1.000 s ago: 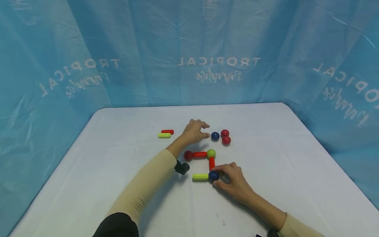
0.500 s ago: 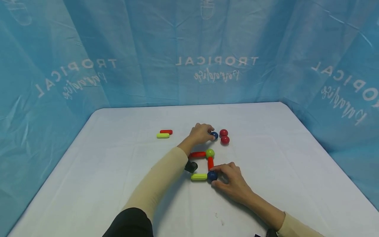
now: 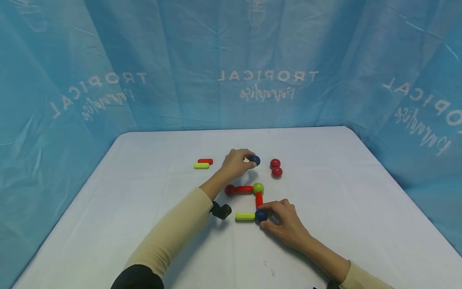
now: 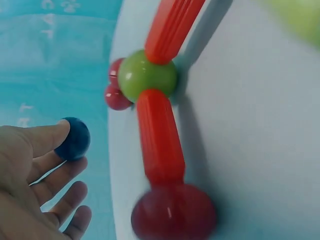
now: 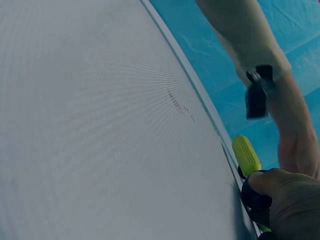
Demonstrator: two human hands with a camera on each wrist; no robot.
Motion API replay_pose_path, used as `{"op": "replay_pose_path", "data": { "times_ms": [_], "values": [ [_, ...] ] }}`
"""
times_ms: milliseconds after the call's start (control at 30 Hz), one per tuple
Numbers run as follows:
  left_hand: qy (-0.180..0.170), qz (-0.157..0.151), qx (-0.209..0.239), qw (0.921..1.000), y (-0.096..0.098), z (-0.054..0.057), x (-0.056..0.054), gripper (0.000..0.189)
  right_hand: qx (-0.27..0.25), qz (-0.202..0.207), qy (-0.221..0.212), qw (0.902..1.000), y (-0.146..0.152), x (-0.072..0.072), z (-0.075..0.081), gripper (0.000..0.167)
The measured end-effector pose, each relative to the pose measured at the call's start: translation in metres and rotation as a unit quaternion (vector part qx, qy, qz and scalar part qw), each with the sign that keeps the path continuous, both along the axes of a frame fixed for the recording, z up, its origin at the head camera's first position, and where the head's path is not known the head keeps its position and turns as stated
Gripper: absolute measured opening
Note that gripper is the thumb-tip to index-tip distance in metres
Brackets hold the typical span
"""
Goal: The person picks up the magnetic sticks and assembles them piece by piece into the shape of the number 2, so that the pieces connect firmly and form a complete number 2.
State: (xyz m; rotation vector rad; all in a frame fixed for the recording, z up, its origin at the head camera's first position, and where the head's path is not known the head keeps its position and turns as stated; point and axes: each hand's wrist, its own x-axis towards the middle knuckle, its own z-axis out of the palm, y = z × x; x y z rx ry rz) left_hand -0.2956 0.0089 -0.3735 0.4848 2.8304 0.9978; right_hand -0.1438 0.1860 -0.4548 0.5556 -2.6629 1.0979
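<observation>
My left hand [image 3: 236, 162] pinches a dark blue ball [image 3: 254, 160] between thumb and fingertips, raised off the white table; the left wrist view shows the same blue ball [image 4: 74, 139] at the thumb tip. My right hand [image 3: 285, 220] grips a second blue ball [image 3: 261, 216] on the table with thumb and forefinger. That ball joins a yellow-green stick [image 3: 245, 216] on its left and an upright-lying red stick [image 3: 259, 200] beyond it. A green ball [image 3: 258, 188] links this stick to another red stick [image 3: 244, 189], which ends in a dark red ball [image 3: 229, 190].
Two red balls [image 3: 276, 167] lie together right of my left hand. A loose red stick [image 3: 205, 161] and a loose yellow-green stick [image 3: 201, 165] lie at the back left. Blue printed sheeting [image 3: 180, 100] hangs around the white table [image 3: 144, 208].
My left hand reached right to the loose blue ball beside the red balls, took hold of it, and has lifted it back leftward. My right hand stays on its ball.
</observation>
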Motion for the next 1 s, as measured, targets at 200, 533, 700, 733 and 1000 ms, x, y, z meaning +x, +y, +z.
{"op": "replay_pose_path", "data": {
  "times_ms": [200, 533, 700, 733, 1000],
  "values": [
    [-0.015, 0.048, 0.055, 0.9972, -0.046, 0.0, 0.035, 0.039, 0.009, 0.009, -0.003, 0.9999, 0.0, 0.0, 0.003, 0.045],
    [-0.052, 0.063, 0.085, 0.993, -0.094, -0.028, 0.103, 0.036, 0.014, 0.003, 0.006, 0.9999, 0.003, 0.002, 0.003, 0.046],
    [-0.055, 0.033, 0.082, 0.9946, -0.101, -0.041, 0.126, 0.034, 0.012, -0.001, 0.009, 0.9999, 0.001, 0.003, 0.001, 0.046],
    [-0.055, 0.029, 0.082, 0.9947, -0.102, -0.043, 0.129, 0.034, 0.012, -0.003, 0.008, 0.9999, 0.001, 0.003, 0.001, 0.047],
    [-0.054, 0.021, 0.093, 0.994, -0.103, -0.049, 0.138, 0.035, 0.014, -0.007, -0.004, 0.9999, -0.004, 0.003, 0.003, 0.046]
  ]
}}
